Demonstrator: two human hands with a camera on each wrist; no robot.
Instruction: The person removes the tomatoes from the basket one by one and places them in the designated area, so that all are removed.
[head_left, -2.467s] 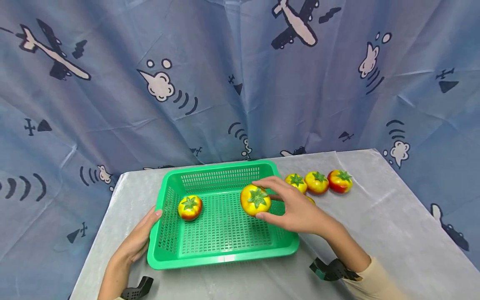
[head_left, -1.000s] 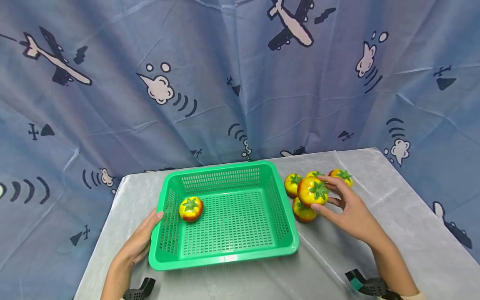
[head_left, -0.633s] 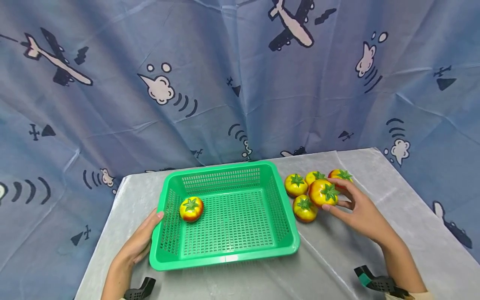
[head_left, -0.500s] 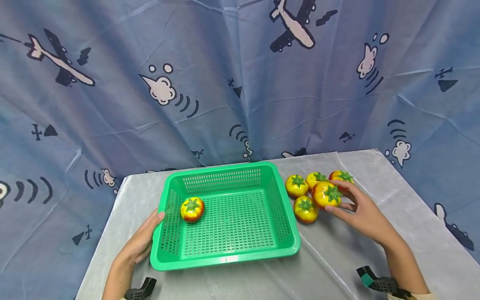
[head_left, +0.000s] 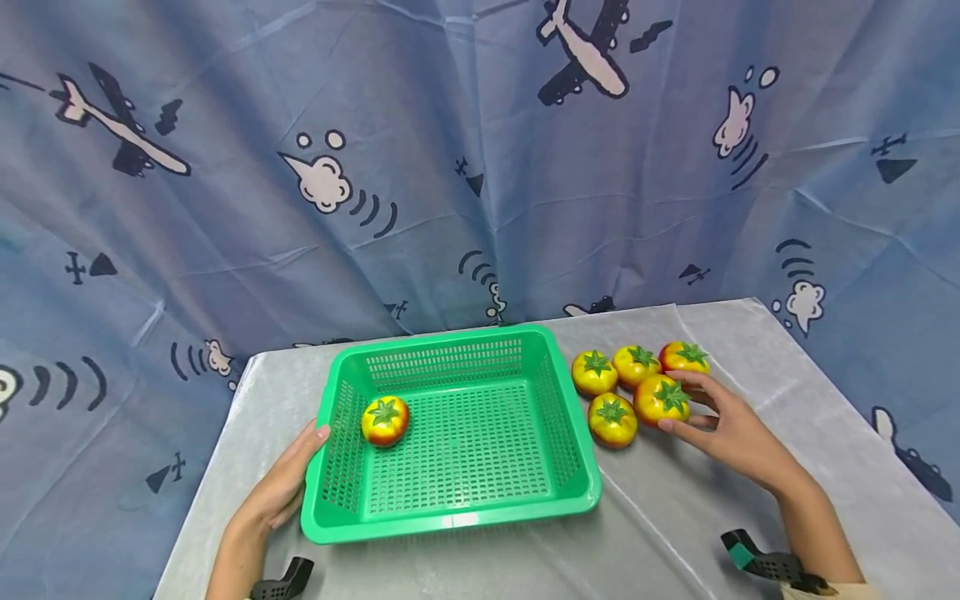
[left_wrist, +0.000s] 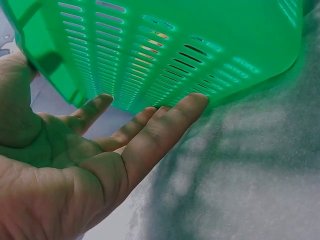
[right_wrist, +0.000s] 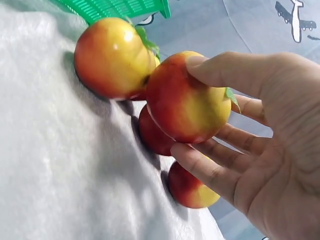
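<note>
The green basket point(head_left: 450, 433) stands on the counter point(head_left: 675, 517), nearest the viewer, and contains one tomato point(head_left: 385, 420) by its left wall. The left hand point(head_left: 281, 483) rests against the basket's left outer wall, fingers point(left_wrist: 165, 130) straight and relaxed. To the right, the right hand point(head_left: 731, 429) pinches the held tomato point(head_left: 662, 399) between thumb and fingers, set down among four loose tomatoes point(head_left: 612, 419) beside the basket.

Cream sleeve point(head_left: 825, 590), black-green wrist mounts point(head_left: 757, 562)
</note>
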